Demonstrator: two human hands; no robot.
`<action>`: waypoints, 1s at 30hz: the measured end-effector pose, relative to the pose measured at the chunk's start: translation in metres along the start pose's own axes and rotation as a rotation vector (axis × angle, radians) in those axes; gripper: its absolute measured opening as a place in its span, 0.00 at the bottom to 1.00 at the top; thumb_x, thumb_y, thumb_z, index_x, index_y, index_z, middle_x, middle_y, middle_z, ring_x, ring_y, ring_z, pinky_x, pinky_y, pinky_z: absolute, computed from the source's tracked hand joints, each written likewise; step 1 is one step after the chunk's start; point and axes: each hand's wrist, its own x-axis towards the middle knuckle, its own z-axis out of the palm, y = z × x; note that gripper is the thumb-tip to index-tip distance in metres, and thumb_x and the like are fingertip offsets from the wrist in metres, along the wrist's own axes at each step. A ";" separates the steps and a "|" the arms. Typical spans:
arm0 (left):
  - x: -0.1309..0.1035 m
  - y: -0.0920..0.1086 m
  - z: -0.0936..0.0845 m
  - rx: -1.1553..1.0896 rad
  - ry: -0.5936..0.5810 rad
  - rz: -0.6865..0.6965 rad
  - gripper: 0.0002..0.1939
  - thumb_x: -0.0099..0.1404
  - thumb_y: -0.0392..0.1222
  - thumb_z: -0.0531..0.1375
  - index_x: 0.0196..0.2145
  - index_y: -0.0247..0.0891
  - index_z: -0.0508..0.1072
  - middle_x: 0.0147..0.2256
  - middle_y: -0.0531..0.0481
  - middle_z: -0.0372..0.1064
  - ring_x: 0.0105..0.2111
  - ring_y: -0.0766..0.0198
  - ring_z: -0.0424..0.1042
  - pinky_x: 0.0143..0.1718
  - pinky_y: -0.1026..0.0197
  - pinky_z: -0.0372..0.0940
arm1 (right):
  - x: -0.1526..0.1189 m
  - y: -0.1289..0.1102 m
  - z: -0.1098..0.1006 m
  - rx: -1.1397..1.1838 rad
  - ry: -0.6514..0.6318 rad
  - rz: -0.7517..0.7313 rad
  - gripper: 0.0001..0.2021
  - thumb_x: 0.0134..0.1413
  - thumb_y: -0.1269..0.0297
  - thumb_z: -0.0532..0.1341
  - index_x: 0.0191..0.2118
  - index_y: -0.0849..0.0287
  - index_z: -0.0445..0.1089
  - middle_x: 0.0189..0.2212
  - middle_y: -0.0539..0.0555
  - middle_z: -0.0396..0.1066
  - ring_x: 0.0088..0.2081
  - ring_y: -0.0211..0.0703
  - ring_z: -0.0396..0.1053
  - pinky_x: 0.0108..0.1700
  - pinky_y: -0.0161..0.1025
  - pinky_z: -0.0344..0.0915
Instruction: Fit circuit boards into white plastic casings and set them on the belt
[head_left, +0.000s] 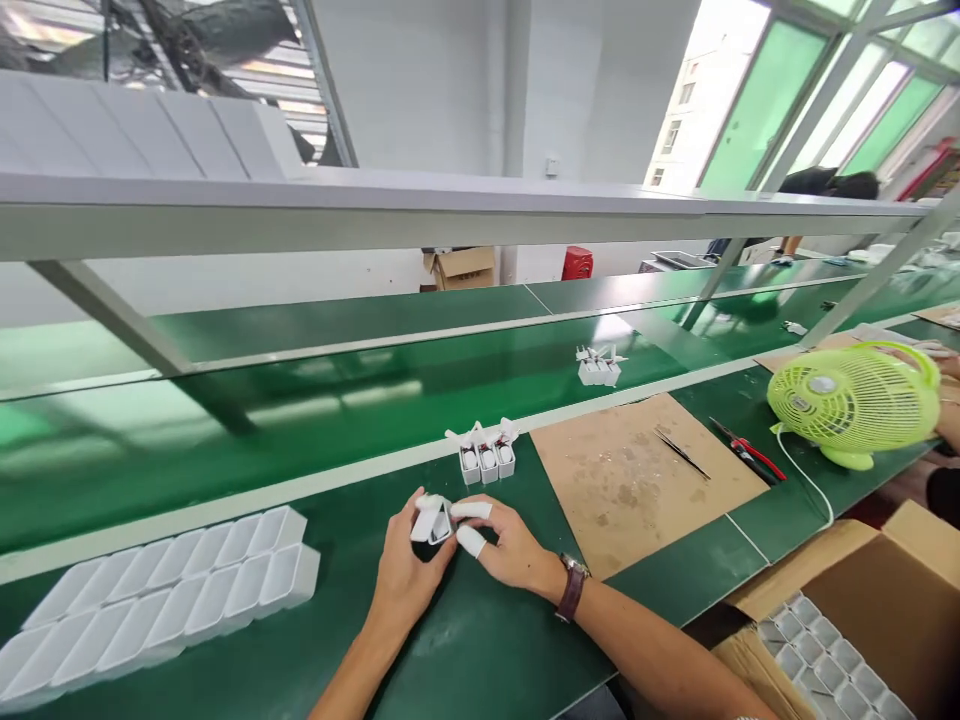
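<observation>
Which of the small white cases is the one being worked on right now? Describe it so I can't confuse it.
On the green workbench, find the cardboard mat. Left of it, three open white cases stand in a row. Nearer the camera, one small white case sits between the left hand and right hand.

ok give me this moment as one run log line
left hand: holds small white case | right hand: fingers on same case, white finger cots | three open cases behind, on green bench | empty white tray at left
</observation>
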 end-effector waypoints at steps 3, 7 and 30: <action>0.007 0.001 -0.004 -0.020 0.008 -0.173 0.41 0.58 0.61 0.67 0.64 0.44 0.63 0.61 0.38 0.66 0.57 0.40 0.71 0.57 0.38 0.69 | 0.004 -0.007 -0.007 -0.164 0.097 -0.116 0.14 0.66 0.67 0.58 0.54 0.54 0.74 0.48 0.56 0.74 0.46 0.45 0.74 0.51 0.43 0.73; 0.022 0.002 -0.007 0.019 0.060 -0.246 0.45 0.55 0.64 0.67 0.65 0.42 0.60 0.62 0.37 0.66 0.61 0.37 0.67 0.61 0.36 0.64 | 0.013 -0.006 -0.029 -0.312 0.351 -0.137 0.13 0.68 0.67 0.54 0.51 0.56 0.73 0.47 0.58 0.72 0.48 0.48 0.71 0.54 0.47 0.71; 0.061 0.020 0.043 -0.094 0.090 -0.168 0.63 0.49 0.62 0.75 0.70 0.35 0.47 0.66 0.27 0.54 0.63 0.36 0.64 0.65 0.34 0.61 | 0.018 0.067 -0.044 -0.247 0.377 0.094 0.26 0.46 0.82 0.54 0.53 0.61 0.68 0.45 0.59 0.72 0.45 0.50 0.73 0.51 0.50 0.74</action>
